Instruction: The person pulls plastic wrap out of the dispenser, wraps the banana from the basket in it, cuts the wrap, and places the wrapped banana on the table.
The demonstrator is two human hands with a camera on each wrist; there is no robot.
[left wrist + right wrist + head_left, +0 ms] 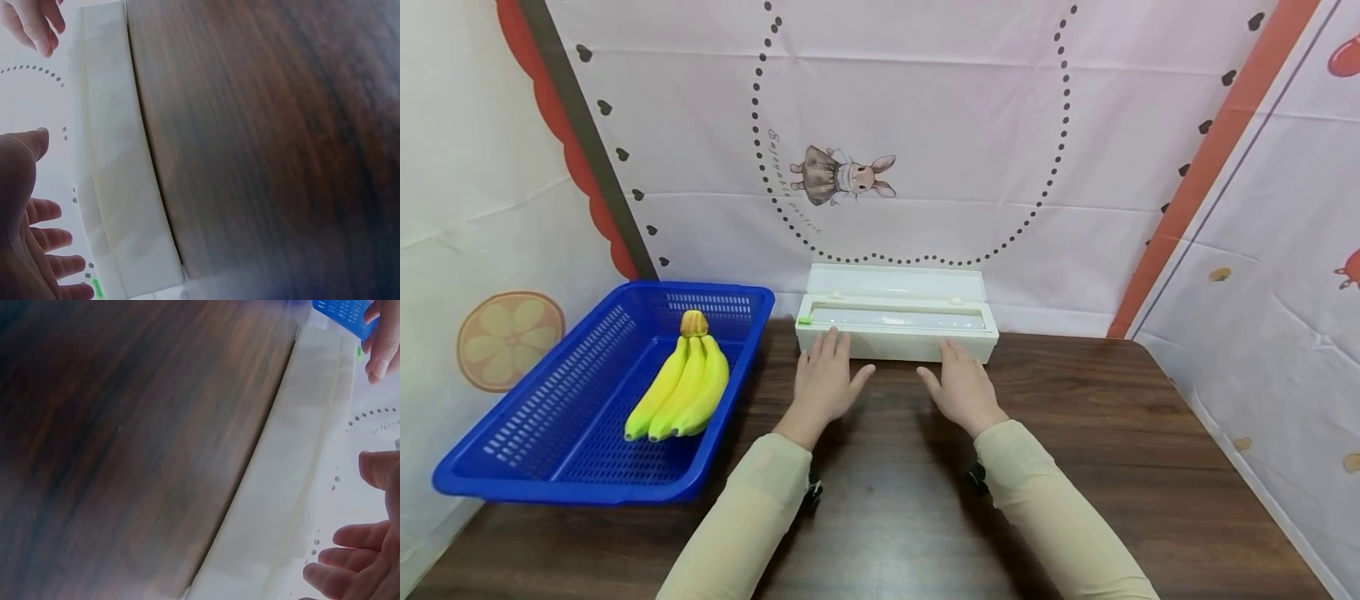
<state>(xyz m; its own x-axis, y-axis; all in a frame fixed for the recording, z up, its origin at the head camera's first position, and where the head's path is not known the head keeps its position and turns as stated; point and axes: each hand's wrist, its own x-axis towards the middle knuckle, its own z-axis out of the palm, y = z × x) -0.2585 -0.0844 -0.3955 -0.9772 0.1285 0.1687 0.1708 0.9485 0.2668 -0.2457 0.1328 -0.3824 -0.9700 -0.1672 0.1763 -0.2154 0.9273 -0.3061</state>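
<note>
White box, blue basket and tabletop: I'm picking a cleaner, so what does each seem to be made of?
White box: likely hard plastic, smooth and satin-looking, given its even walls. Blue basket: probably moulded plastic with a slight sheen, judging by its regular slots. Tabletop: dark wood grain with a soft shine; real wood or laminate, I can't tell.

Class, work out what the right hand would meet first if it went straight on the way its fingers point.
Probably the white box, in line with the right hand; height is unclear, so it might pass above to the raised lid.
</note>
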